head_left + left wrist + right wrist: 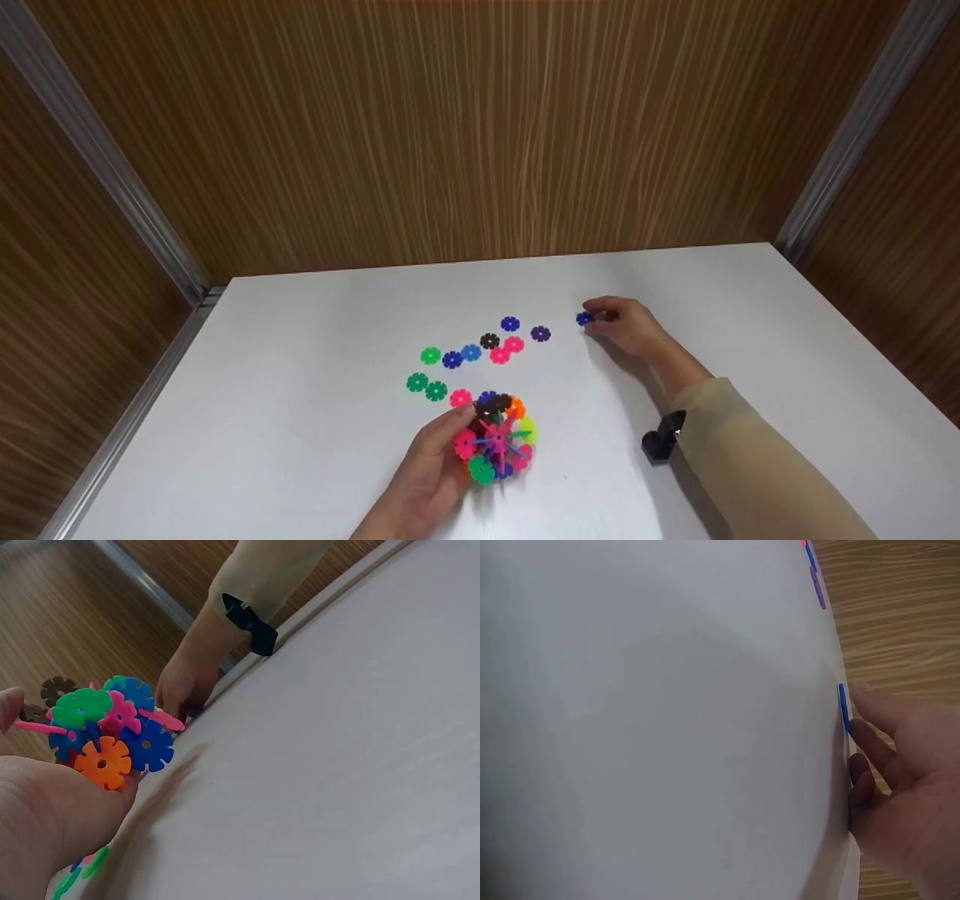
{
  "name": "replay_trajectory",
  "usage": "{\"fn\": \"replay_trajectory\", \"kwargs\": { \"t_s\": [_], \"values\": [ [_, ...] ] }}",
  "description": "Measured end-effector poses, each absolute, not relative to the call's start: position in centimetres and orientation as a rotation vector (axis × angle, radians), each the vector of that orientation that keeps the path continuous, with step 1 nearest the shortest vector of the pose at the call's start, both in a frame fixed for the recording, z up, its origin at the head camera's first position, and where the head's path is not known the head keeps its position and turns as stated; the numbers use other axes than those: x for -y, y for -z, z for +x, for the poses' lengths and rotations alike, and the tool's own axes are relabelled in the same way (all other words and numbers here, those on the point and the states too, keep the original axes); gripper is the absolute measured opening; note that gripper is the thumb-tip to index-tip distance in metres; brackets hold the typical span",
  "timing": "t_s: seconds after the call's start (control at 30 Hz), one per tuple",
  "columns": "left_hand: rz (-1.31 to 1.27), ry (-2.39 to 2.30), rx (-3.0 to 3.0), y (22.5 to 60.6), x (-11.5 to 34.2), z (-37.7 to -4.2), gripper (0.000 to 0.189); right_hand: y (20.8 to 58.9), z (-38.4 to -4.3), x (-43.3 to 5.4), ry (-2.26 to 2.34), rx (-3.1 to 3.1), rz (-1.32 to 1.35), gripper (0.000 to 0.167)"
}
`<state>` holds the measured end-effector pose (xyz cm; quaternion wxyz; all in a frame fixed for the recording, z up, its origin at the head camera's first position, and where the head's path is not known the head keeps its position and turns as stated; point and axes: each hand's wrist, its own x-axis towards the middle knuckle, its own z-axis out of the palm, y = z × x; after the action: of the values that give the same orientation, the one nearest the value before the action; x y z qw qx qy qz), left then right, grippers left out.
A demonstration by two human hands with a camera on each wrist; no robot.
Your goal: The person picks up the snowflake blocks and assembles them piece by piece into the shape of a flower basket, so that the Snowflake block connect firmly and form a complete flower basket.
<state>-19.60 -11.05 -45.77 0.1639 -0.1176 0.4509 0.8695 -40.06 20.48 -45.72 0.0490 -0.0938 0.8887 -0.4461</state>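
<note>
My left hand point(431, 469) grips a ball of interlocked plastic snowflake discs point(499, 439) in pink, green, orange, blue, brown and yellow, low over the table. In the left wrist view an orange disc point(103, 763) on the ball faces the camera, near the palm. Farther back on the right, my right hand point(626, 326) has its thumb and fingertips at the edges of a dark blue snowflake disc point(584, 319), pinching it at table level. The right wrist view shows that blue disc point(844, 706) edge-on against the fingertips.
Loose snowflake discs lie on the white table point(300, 420) between the hands: a purple one point(540, 334), a brown one point(490, 341), pink ones point(500, 355), blue ones point(452, 360) and green ones point(418, 382). A wood-grain panel point(480, 135) stands behind. A black device point(660, 442) sits at the right wrist.
</note>
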Motion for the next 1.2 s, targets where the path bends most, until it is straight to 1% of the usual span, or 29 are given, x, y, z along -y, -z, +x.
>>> {"fn": "replay_trajectory", "kwargs": {
  "t_s": [0.2, 0.43, 0.57, 0.7, 0.83, 0.97, 1.1, 1.2],
  "values": [
    [-0.346, -2.496, -1.312, 46.0, 11.0, -19.7, 0.079, 46.0, -40.0, -20.1, 1.322, -2.731, -0.304, 0.033],
    [-0.302, -2.493, -1.335, 45.8, 11.2, -20.4, 0.085, 45.6, -39.6, -20.1, 1.180, -2.711, -0.317, 0.031],
    [-0.291, -2.502, -1.317, 45.9, 11.1, -20.6, 0.084, 45.5, -38.5, -20.3, 1.152, -2.728, -0.398, 0.018],
    [-0.306, -2.495, -1.311, 46.1, 11.2, -20.7, 0.084, 44.9, -36.1, -19.6, 1.262, -2.673, -0.471, 0.009],
    [-0.331, -2.491, -1.317, 46.1, 11.4, -20.6, 0.081, 43.6, -32.4, -17.5, 1.437, -2.455, -0.632, 0.015],
    [-0.321, -2.518, -1.330, 46.0, 11.6, -20.4, 0.076, 42.4, -29.2, -14.9, 1.496, -2.191, -0.801, 0.018],
    [-0.267, -2.546, -1.372, 46.1, 11.8, -20.4, 0.071, 42.1, -27.6, -13.1, 1.530, -2.108, -0.827, 0.017],
    [-0.226, -2.525, -1.410, 46.2, 11.9, -20.3, 0.075, 42.2, -27.1, -12.4, 1.576, -2.135, -0.819, 0.017]
  ]
}}
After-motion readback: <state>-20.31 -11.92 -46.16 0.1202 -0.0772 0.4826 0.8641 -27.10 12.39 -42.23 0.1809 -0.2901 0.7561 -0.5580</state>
